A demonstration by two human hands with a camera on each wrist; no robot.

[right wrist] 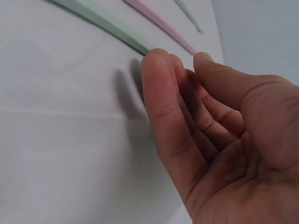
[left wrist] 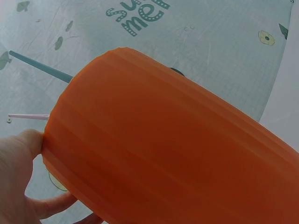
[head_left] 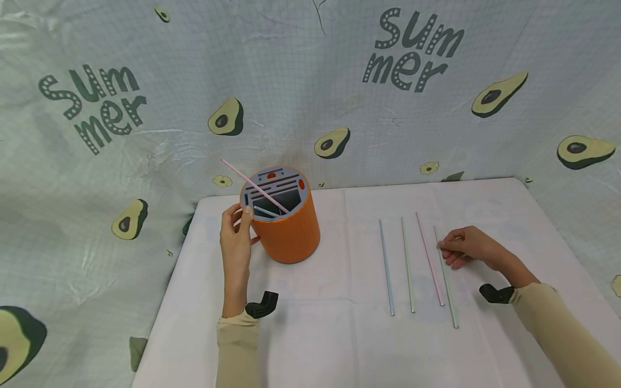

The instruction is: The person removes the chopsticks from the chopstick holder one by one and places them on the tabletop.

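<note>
My left hand (head_left: 236, 235) holds an orange utensil holder (head_left: 292, 237) at its near-left side, thumb at the rim and fingers against the wall. The holder has a grey slotted top. A pink chopstick (head_left: 254, 185) leans out of its large opening, and a pale blue-green chopstick (left wrist: 42, 66) also sticks out. At the right, my right hand (head_left: 468, 247) is at the rightmost green chopstick (head_left: 448, 293) on the table, fingertips close to its upper part. In the right wrist view, a gap shows between thumb and bent fingers; the index fingertip overlaps the green chopstick (right wrist: 107, 29).
Left of the green chopstick lie a pink chopstick (head_left: 429, 260), another green one (head_left: 407, 264) and a blue one (head_left: 386, 267), roughly side by side. A white cloth covers the table (head_left: 310, 345). Behind it hangs a printed avocado sheet (head_left: 281, 70).
</note>
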